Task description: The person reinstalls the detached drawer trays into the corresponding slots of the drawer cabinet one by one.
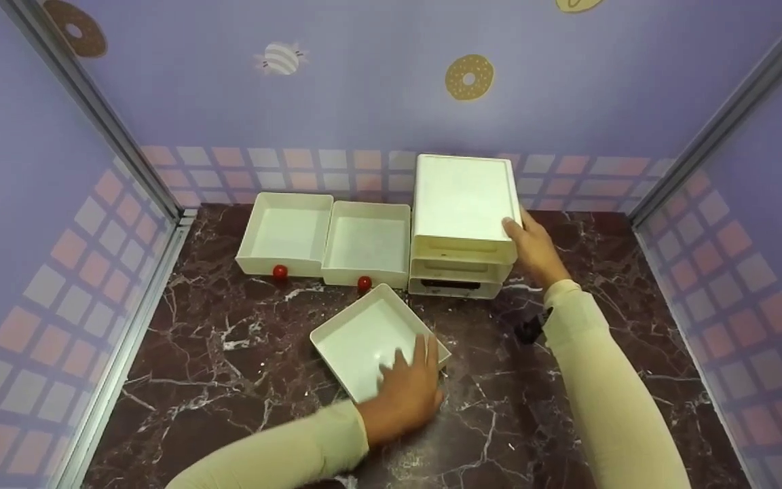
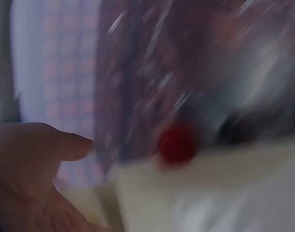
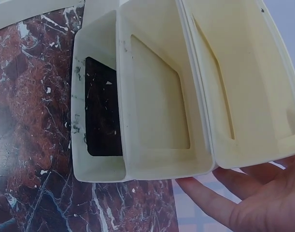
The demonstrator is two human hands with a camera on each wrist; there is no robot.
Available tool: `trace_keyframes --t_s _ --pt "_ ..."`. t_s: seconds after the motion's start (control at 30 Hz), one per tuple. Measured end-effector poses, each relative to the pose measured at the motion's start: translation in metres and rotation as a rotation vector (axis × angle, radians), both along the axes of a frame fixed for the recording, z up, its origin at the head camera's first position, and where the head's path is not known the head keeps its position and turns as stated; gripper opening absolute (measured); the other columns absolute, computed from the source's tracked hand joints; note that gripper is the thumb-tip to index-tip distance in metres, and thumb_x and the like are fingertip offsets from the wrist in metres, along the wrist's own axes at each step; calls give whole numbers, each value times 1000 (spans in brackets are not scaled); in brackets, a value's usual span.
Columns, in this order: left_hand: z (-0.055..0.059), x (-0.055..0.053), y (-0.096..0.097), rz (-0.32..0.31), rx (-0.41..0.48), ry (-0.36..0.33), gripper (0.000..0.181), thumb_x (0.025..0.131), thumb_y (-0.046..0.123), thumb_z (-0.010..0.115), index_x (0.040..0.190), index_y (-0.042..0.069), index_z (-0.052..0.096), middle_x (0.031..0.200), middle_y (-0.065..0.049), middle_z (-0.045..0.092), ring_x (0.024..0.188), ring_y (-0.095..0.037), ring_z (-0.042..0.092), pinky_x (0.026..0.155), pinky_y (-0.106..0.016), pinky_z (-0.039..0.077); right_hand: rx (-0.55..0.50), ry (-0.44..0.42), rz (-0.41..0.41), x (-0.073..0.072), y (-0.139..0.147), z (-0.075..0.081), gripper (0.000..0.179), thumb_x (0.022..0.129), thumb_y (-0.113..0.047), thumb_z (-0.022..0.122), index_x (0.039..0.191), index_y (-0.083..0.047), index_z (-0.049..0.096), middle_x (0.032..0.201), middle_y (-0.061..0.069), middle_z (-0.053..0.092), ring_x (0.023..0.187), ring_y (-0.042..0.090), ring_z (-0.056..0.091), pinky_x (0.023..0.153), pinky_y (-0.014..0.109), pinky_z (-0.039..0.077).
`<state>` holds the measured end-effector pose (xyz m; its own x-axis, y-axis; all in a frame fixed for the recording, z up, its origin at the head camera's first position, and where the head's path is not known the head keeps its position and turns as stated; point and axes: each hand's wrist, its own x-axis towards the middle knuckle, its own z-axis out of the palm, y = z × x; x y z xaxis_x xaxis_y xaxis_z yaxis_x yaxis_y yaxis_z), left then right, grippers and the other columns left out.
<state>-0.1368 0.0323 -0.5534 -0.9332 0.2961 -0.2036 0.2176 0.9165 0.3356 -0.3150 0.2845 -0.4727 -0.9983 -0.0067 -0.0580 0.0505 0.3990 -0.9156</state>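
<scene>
A white drawer unit [image 1: 467, 197] with open fronts on three levels stands at the back. My right hand [image 1: 537, 248] holds its right side, thumb on the top edge, fingers [image 3: 219, 198] along the side wall. A loose white drawer [image 1: 367, 333] lies turned at an angle on the table in front. Over its right corner is my left hand [image 1: 404, 394], fingers spread and apart. In the blurred left wrist view, the thumb stands away from a white drawer wall with a red knob [image 2: 177, 144].
Two more white drawers [image 1: 292, 231] [image 1: 368, 238] sit side by side left of the unit, with red knobs [image 1: 280, 272] facing front. A small black object [image 1: 532, 327] lies near the right sleeve. Patterned walls [image 1: 337, 88] enclose the dark marbled table [image 1: 228, 407].
</scene>
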Motion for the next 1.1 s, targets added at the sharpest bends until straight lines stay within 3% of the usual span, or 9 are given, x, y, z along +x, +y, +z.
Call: trace_keyframes --t_s 0.07,0.17,0.23,0.3,0.5,0.73,0.87,1.0,1.1 --pt "-21 18 4 -21 -64 107 66 98 18 62 156 6 33 162 -14 38 132 -48 53 92 -64 55 -9 -2 -7 1 1 1 64 107 -42 44 164 -27 19 166 13 33 142 35 46 121 53 34" --pt "-43 28 9 -24 -126 316 37 97 5 60 133 3 50 131 -13 60 102 -36 67 68 -45 61 -20 -11 -12 3 2 3 64 107 -41 44 164 -28 19 166 13 33 141 36 46 120 55 35" --pt "-49 28 10 -22 -141 430 28 95 6 64 120 7 52 109 -8 60 83 -28 64 52 -36 56 -13 -12 -13 3 3 4 64 107 -42 44 164 -29 19 166 11 31 143 34 43 122 55 33" --pt "-50 28 9 -26 -114 466 28 93 5 67 115 8 50 97 -5 53 73 -24 57 45 -33 50 -6 -10 -14 2 2 4 64 107 -42 44 164 -29 19 167 10 30 146 33 41 123 54 30" --pt "-46 33 5 -83 -87 433 25 92 3 62 114 8 50 96 -4 51 73 -24 58 47 -32 51 -22 -31 -6 2 0 5 64 107 -43 43 164 -31 17 168 9 28 147 33 39 123 55 30" --pt "-36 47 9 -316 -188 303 45 86 5 69 124 10 47 117 -5 55 88 -27 65 63 -38 60 -21 -10 -7 0 -1 1 64 107 -41 44 164 -27 18 168 9 29 149 29 36 126 50 25" --pt "-35 48 15 -453 -250 368 44 88 11 69 127 12 50 123 -3 57 99 -29 68 76 -45 62 -51 -32 -4 9 -6 14 64 108 -36 43 164 -23 18 166 14 30 145 34 42 122 53 32" --pt "-40 40 20 -578 -309 444 46 90 18 69 132 15 50 134 -1 58 110 -30 68 83 -48 62 -81 -74 6 20 -14 33 64 108 -31 42 165 -18 16 163 22 33 137 41 49 114 60 41" --pt "-44 34 20 -632 -307 481 46 92 19 66 135 16 50 139 -1 58 116 -31 67 86 -49 62 -74 -81 3 18 -13 30 63 108 -30 42 165 -19 17 160 23 37 134 41 51 112 61 43"
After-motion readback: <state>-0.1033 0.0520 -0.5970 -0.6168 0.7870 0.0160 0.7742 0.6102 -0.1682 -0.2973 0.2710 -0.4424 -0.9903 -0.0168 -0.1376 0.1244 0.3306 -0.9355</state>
